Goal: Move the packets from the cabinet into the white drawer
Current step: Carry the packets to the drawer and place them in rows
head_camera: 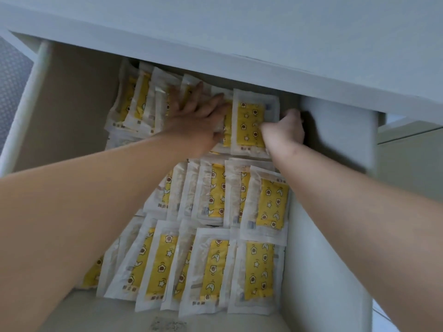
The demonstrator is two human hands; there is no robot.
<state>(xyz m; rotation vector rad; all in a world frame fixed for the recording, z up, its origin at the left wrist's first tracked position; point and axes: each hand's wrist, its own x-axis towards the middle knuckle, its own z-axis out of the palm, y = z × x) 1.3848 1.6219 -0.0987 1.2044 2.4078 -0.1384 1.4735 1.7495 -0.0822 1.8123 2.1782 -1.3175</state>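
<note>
Three rows of yellow-print packets (211,267) fill right part of white drawer (72,111), overlapping. Left hand (194,116) flat, fingers spread wide, pressing on far-row packets. Right hand (285,130) curled around right edge of front packet (251,121) in far row, fingers tucked behind it. Desk (239,32) top overhangs drawer's far end.

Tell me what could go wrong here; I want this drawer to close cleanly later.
1. The far row of packets stands tilted under the cabinet top; raised edges might catch there.
2. The left hand presses flat on leaning packets, which may slide sideways.
3. The right hand sits wedged against the drawer wall, risking crumpled packets.
</note>
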